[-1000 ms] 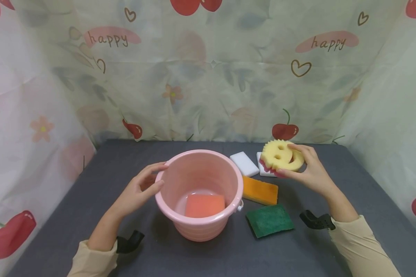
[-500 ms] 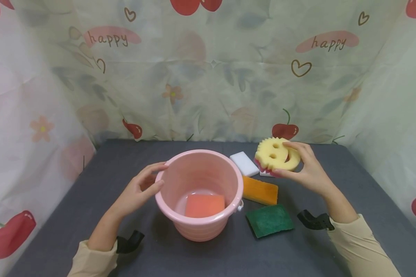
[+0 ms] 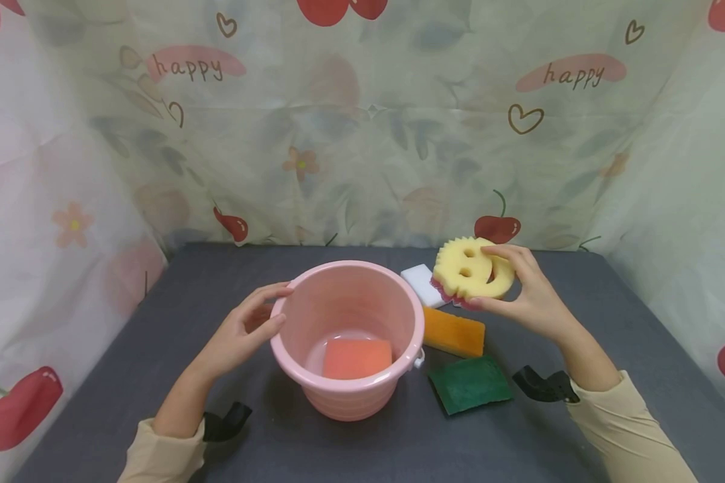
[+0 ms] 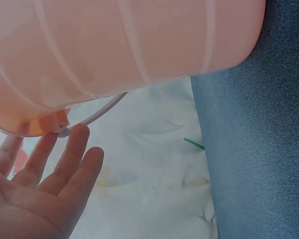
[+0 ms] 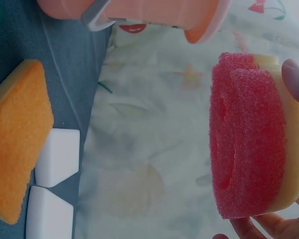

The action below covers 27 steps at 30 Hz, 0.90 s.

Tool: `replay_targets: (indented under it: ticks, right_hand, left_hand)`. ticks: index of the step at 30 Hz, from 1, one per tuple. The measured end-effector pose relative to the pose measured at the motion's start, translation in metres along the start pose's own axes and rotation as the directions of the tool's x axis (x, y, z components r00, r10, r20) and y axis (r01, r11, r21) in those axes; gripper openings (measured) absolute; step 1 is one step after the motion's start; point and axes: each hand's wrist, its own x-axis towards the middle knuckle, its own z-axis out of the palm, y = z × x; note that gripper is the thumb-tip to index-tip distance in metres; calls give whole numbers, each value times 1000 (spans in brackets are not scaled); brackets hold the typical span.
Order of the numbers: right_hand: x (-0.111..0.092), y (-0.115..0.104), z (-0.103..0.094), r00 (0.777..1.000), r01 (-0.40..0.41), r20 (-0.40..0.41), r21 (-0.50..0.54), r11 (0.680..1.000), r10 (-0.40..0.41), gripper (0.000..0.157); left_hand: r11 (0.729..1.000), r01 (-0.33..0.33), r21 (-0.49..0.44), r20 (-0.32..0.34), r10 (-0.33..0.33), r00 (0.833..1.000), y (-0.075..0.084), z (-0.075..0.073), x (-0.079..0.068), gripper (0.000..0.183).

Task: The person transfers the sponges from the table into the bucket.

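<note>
My right hand [image 3: 534, 298] holds a smiley-face sponge [image 3: 464, 267] by its edge, thumb below and fingers above. The sponge is raised over the table, yellow on the upper face; its red scouring layer [image 5: 244, 134] faces the right wrist camera. My left hand [image 3: 242, 332] is at the left rim of a pink bucket [image 3: 347, 386], fingertips touching the rim. In the left wrist view the fingers [image 4: 72, 159] lie fairly straight beside the bucket wall. Inside the bucket an orange-red sponge [image 3: 358, 359] lies on the bottom.
Right of the bucket lie an orange sponge [image 3: 454, 332] and a green scouring pad [image 3: 471, 384]. Behind them are two white sponge blocks, one [image 5: 57, 157] beside the other [image 5: 50, 214], partly covered by the held sponge in the head view. Printed cloth [image 3: 368, 134] encloses the dark table [image 3: 217, 268].
The right hand has carried the smiley-face sponge left and slightly up, toward the bucket, so it now overlaps the white blocks. The left hand and the bucket have stayed in place.
</note>
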Motion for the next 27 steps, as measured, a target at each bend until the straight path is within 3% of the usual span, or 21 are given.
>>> replay_targets:
  ticks: [27]
  right_hand:
    - [5, -25, 5, 992, 116, 39, 40, 992, -118, 73]
  left_hand:
    - [1000, -13, -2, -8, 13, 1000, 1, -1, 0, 43]
